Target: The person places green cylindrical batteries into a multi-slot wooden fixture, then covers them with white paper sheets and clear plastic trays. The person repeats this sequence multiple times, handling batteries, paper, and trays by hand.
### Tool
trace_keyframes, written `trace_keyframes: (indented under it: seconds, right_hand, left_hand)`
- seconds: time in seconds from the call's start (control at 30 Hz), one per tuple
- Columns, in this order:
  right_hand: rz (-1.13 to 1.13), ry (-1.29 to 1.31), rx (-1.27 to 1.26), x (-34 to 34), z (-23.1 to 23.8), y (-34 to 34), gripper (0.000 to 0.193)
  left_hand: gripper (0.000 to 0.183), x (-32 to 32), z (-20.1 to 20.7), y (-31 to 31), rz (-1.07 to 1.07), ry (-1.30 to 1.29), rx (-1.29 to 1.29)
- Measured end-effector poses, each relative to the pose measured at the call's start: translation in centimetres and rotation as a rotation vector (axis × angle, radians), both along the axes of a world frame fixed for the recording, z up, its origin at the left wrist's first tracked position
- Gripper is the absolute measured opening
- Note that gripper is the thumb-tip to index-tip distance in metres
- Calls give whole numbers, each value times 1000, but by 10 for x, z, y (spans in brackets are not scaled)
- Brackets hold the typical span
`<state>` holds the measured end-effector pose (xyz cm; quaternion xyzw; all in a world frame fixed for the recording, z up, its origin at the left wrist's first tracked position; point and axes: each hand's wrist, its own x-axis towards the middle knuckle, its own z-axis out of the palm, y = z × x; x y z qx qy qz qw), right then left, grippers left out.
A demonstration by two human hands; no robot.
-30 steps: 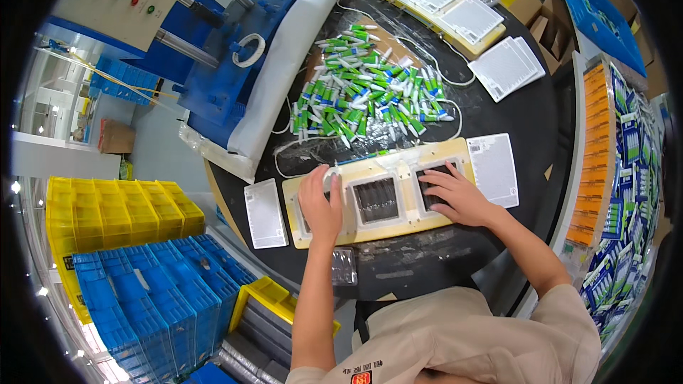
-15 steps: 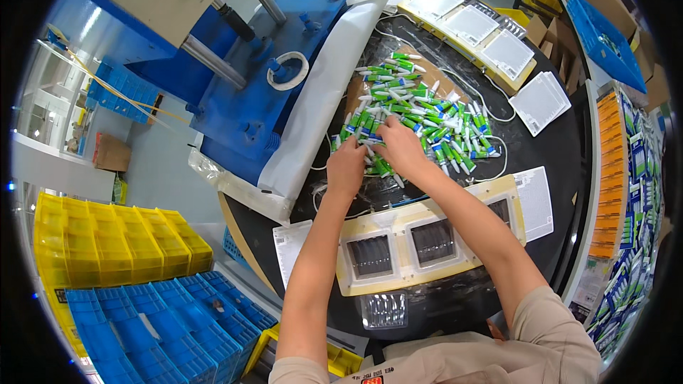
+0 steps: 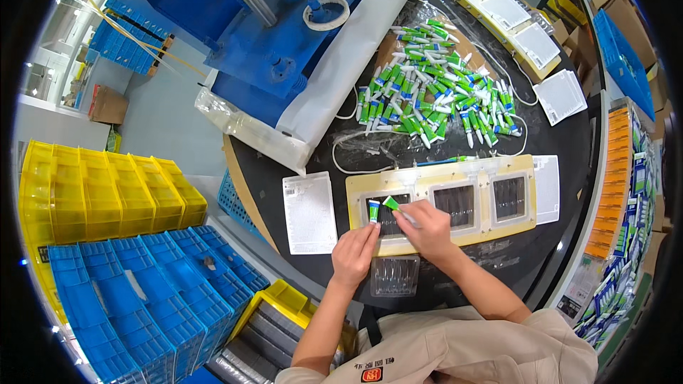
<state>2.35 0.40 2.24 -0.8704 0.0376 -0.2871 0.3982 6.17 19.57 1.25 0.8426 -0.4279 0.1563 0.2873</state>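
My left hand (image 3: 353,254) is closed on a small green, blue and white tube (image 3: 374,212), which points up from the fingertips. Beside it, my right hand (image 3: 428,227) grips another small green and white tube (image 3: 390,203), held at a slant. Both tubes are over the left window of a cream-yellow frame (image 3: 478,168). Clear moulded plastic trays (image 3: 453,206) sit in the frame's windows. A loose clear tray (image 3: 395,276) lies just in front of the frame. Beyond the frame, many similar tubes (image 3: 427,82) lie in a pile on brown cardboard.
White printed cards lie left (image 3: 310,215) and right (image 3: 547,188) of the frame. A second frame (image 3: 544,70) holding white cards lies at the far right. A blue press (image 3: 263,64) stands at the left. Yellow (image 3: 92,188) and blue crates (image 3: 135,299) are stacked lower left.
Both hands have come back from the tube pile toward me, each with a tube, and are now over the near frame's left window. The whole view has shifted.
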Motion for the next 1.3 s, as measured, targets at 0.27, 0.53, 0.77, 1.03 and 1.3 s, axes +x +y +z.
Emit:
trace_keyframes:
  seconds: [0.27, 0.53, 0.77, 1.03, 1.3]
  right_hand:
    - [-52, 62, -224, -8, -29, 34, 14]
    - [-18, 270, -50, -7, -31, 41, 20]
    - [46, 201, 37, 7, -12, 19, 13]
    - [-321, 492, -452, 113, -18, -77, 18]
    - [-254, 354, -255, 75, -21, -99, 19]
  left_hand:
    - [34, -17, -17, -9, 96, 138, -88]
    - [38, -16, -3, 0, 86, 139, -47]
    - [36, -16, -6, 3, 22, 260, -18]
    - [31, 64, 7, -43, 121, 228, -101]
    - [17, 185, -34, -133, -21, 31, 468]
